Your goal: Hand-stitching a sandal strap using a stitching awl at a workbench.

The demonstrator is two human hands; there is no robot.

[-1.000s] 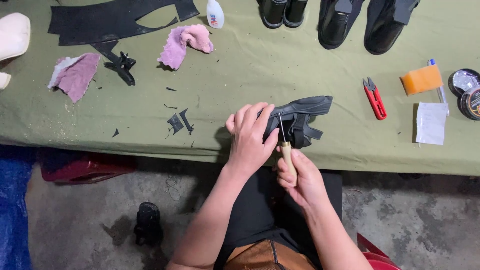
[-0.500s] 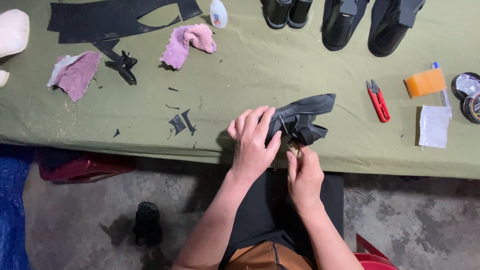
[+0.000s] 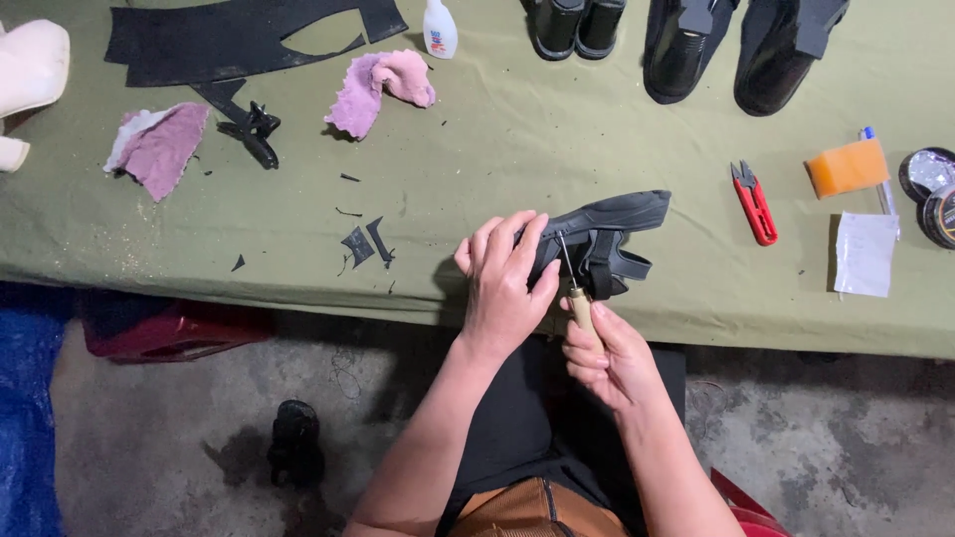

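A black sandal (image 3: 609,234) lies on its side at the near edge of the olive-green table (image 3: 557,139). My left hand (image 3: 504,275) is clamped over its heel end, fingers spread across the sole. My right hand (image 3: 612,355) grips a wooden-handled awl (image 3: 577,295) just below the table edge. The awl's thin metal shaft points up into the sandal's straps beside my left fingers.
Red thread snips (image 3: 754,202), an orange block (image 3: 847,167), white paper (image 3: 863,254) and round tins (image 3: 927,176) lie right. Black shoes (image 3: 686,45), a glue bottle (image 3: 439,28), pink cloths (image 3: 378,88), black leather sheet (image 3: 239,40) and scraps (image 3: 364,244) sit behind and left.
My right hand dipped lower beside the sandal half a second ago, then came back up with the awl's shaft at the straps. The left hand has stayed on the sandal.
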